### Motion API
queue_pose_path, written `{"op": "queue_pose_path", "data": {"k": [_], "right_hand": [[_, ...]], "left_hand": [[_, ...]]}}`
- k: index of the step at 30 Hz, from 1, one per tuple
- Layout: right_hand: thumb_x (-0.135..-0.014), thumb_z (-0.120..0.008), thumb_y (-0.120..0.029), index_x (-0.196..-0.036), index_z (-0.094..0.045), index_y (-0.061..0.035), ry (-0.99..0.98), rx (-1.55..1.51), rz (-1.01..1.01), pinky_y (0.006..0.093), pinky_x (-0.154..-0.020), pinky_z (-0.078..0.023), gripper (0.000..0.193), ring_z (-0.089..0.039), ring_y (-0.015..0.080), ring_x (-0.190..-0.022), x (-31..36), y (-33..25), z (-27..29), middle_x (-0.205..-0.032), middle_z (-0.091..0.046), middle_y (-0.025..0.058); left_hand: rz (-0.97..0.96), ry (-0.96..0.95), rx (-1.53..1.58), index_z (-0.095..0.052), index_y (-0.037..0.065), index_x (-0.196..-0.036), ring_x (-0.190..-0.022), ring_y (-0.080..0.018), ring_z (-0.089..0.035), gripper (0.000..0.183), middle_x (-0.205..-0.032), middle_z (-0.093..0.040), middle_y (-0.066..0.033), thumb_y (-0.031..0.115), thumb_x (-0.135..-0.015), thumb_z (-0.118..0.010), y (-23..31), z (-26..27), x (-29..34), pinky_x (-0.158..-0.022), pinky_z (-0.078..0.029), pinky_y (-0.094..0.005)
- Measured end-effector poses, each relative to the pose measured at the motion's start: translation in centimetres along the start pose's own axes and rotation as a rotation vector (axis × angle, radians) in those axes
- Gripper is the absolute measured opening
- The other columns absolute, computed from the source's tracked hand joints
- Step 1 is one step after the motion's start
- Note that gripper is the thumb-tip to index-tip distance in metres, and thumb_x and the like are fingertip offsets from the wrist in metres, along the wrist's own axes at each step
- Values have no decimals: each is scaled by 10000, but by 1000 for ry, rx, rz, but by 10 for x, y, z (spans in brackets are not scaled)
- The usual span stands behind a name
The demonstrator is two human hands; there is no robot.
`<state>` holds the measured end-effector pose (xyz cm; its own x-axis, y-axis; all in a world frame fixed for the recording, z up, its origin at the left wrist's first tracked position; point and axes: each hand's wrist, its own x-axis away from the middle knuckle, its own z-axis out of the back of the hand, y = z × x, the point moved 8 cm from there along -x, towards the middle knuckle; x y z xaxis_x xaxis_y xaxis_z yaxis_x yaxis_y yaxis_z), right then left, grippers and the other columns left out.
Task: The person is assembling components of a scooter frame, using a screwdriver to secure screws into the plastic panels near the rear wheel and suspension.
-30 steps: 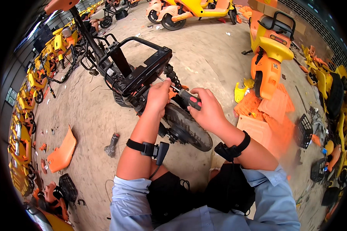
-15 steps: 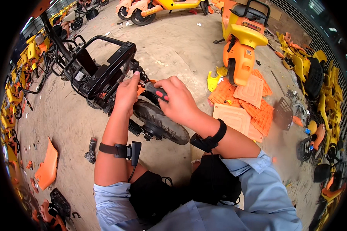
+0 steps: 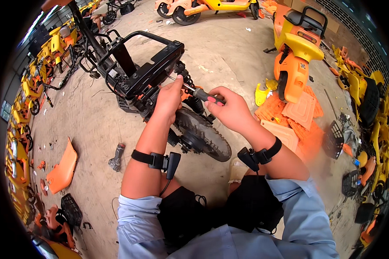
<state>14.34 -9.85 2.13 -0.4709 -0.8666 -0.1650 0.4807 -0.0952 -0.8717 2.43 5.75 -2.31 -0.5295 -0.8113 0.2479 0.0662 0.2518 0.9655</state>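
My right hand (image 3: pixel 230 108) grips the end of a screwdriver (image 3: pixel 208 96) with a dark grey and red handle. Its metal shaft points left toward the rear of a stripped black scooter frame (image 3: pixel 153 71). Closed beside that shaft is my left hand (image 3: pixel 169 99), thumb up against it; its other fingers are mostly hidden, so what they hold cannot be made out. The screwdriver's tip is hard to see among the frame parts. Below my hands are a coil shock absorber (image 3: pixel 193 103) and the knobbly rear wheel (image 3: pixel 207 136). An orange piece shows just right of my left hand.
An orange and yellow scooter (image 3: pixel 296 64) stands ahead on the right, beside stacked orange panels (image 3: pixel 300 108). On the floor at left lie a dark tool (image 3: pixel 116 157) and an orange panel (image 3: pixel 62 168). Yellow parts (image 3: pixel 378 129) line the right wall.
The scene has shifted right in view. My right hand has loosened from around the screwdriver handle to a finger grip at its end, showing more handle. My left hand stays at the frame.
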Motion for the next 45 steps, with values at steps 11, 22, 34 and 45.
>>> {"op": "queue_pose_path", "data": {"k": [11,22,34,45], "right_hand": [[-969,-547,-413,-1185,-606,-55,-343,-483,-533,303,-645,-546,422,-666,174,-748,8,17,-15,-981,-685,87],[-823,-717,-173,-1128,-607,-43,20,-39,67,342,-810,-502,349,-617,260,-890,-2,0,1,-983,-598,99],[-888,-588,-315,-1070,-632,45,-161,75,-180,398,-810,-507,406,-661,333,-910,-4,4,-11,-1044,-659,224],[-879,-646,-272,-1069,-621,-2,-74,-34,-146,396,-804,-504,332,-654,326,-928,-5,11,-15,-972,-672,204]], "left_hand": [[18,-62,205,-593,33,-970,-543,-47,-258,307,-649,-297,75,292,-1058,-454,2,-8,4,-490,-229,-236],[-46,-28,629,-571,43,-1071,-523,-40,-217,240,-633,-246,70,274,-1046,-509,0,3,-10,-480,-228,-218],[-37,9,626,-587,58,-1082,-511,-41,-223,194,-621,-252,83,233,-1037,-518,0,4,-13,-474,-222,-218],[-49,56,553,-624,49,-1058,-536,-36,-255,210,-657,-291,74,242,-1021,-549,-5,12,-15,-471,-233,-217]]}}
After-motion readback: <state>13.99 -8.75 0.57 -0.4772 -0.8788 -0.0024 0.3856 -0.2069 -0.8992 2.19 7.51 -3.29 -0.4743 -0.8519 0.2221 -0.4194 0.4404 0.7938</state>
